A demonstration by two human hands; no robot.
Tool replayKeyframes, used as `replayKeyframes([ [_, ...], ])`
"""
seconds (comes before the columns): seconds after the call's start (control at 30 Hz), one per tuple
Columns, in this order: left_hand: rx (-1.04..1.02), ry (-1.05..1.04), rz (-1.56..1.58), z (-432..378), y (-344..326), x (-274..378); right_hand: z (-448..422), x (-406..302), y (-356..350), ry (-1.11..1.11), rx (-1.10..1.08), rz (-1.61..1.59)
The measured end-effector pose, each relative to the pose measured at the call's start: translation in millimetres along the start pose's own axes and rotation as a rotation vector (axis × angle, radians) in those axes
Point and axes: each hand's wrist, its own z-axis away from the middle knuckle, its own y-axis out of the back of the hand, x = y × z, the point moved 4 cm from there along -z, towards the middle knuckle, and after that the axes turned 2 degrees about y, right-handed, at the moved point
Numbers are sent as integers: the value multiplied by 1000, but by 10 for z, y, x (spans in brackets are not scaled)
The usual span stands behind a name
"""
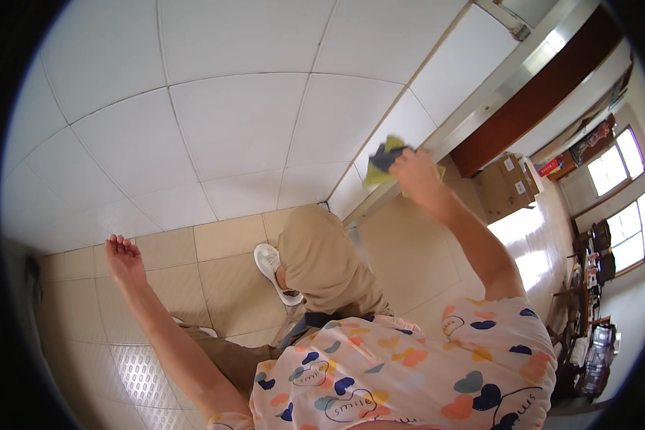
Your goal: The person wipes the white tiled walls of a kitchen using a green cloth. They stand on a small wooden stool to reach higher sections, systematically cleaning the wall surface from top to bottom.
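My right hand (416, 172) grips a yellow-green and dark grey cloth (382, 164) against the narrow tiled edge of the wall, beside the metal door frame (462, 126). Part of the cloth is hidden behind my fingers. White tiles (239, 126) cover the wall in front of me. On the other side, my left hand (124, 255) hangs low near the foot of this wall. It holds nothing, and its fingers are loosely curled but not closed.
Beige floor tiles (231, 285) lie under my feet. Past the doorway stand a cardboard box (502, 188) and a dark wooden door panel (537, 86). Further off, a table with several items (588, 285) stands by bright windows (631, 231).
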Motion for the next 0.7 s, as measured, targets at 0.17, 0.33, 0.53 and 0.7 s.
replayKeyframes([
  [0.17, -23, 22, -11, -68, 7, -57, -25, 994, 1278, -345, 406, 218],
  [0.33, -51, 27, 23, -207, 93, -64, 36, 1608, 2080, -482, 643, 564],
  [0.53, -73, 39, 27, -301, 107, -155, -110, 1085, 972, -278, 373, 426],
  [0.7, -90, 12, 34, -203, 93, -55, -120, 1178, 1192, -274, 445, 343],
])
